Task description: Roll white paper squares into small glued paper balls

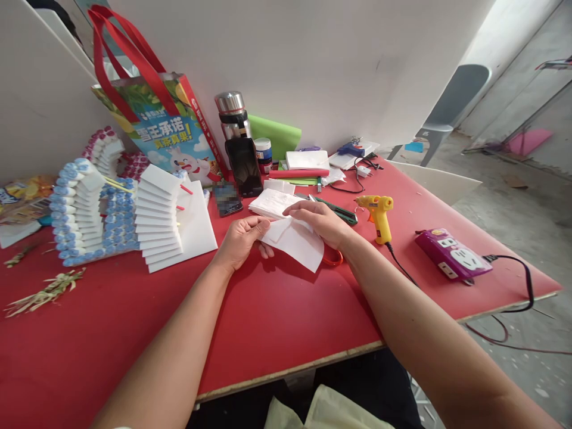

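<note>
Both hands meet over the middle of the red table [277, 322]. My left hand [241, 238] is curled and pinches the left edge of a white foam sheet [297, 244]. My right hand [319, 221] lies on top of the same sheet, fingers closed over its upper edge. The sheet hangs just above the tabletop. Behind it lies a small stack of white sheets [272, 202]. A red scissors handle [333, 259] peeks out under my right wrist.
A yellow glue gun [379, 215] stands right of my hands, a purple power strip [451, 255] farther right. A white stepped model with blue caps [111, 214], a phone [243, 165], a shopping bag [165, 125] and a steel flask [232, 113] stand behind and left.
</note>
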A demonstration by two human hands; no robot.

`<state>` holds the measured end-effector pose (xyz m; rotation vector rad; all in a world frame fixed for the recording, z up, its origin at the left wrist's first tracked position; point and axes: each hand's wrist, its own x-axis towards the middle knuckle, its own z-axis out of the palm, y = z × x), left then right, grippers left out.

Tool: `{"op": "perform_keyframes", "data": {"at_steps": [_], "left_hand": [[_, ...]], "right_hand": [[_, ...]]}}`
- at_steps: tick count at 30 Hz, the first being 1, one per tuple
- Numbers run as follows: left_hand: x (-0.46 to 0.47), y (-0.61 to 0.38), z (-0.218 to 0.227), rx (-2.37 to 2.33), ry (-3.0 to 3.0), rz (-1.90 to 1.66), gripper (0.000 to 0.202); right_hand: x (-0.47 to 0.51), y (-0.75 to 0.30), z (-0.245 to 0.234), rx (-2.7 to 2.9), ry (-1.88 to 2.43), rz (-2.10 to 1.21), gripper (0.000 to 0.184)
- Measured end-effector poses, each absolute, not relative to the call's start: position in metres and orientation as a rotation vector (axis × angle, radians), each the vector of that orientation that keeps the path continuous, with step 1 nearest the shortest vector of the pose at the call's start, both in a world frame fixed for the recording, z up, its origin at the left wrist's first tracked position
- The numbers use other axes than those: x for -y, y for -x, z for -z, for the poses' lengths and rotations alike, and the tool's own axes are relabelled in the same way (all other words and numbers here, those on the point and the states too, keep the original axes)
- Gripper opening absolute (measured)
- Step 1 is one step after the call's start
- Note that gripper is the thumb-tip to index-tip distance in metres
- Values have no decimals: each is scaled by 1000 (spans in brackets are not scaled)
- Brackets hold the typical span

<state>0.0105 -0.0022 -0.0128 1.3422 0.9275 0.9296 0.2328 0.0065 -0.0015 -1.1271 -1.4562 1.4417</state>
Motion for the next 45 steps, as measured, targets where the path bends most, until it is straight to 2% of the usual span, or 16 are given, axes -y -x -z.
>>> {"op": "perform_keyframes", "data": {"at_steps": [3, 7, 12, 17, 23, 29, 35, 39, 45], "left_hand": [[4, -13, 13, -937, -1399, -933, 40], [5, -14, 13, -929, -1409, -901, 41], [4, -13, 12, -926, -1387, -869, 46], [2, -11, 15, -944, -1321, -967, 36], [-1, -6, 14, -848, -1163, -1042, 31], [-1, -4, 10, -791, -1106, -1092, 16], [0, -5, 8, -884, -1122, -1085, 18], [0, -6, 9, -929, -1214, -1056, 27], [2, -8, 10, -889, -1371, -953, 42]], "right_hand": [[-5, -231, -2, 1556, 1246, -1409, 33], [-6, -231, -2, 1638, 1315, -1377, 23], [-6, -232, -2, 1546, 1269, -1433, 25], [-5, -231, -3, 1487, 1152, -1531, 22], [-8, -236, 0, 1194, 987, -1687, 31], [-7, -238, -1, 1182, 882, -1705, 20], [-3, -236, -6, 1283, 974, -1640, 19], [-3, -242, -11, 1435, 1006, -1593, 21], [-4, -248, -14, 1483, 1054, -1586, 44]]}}
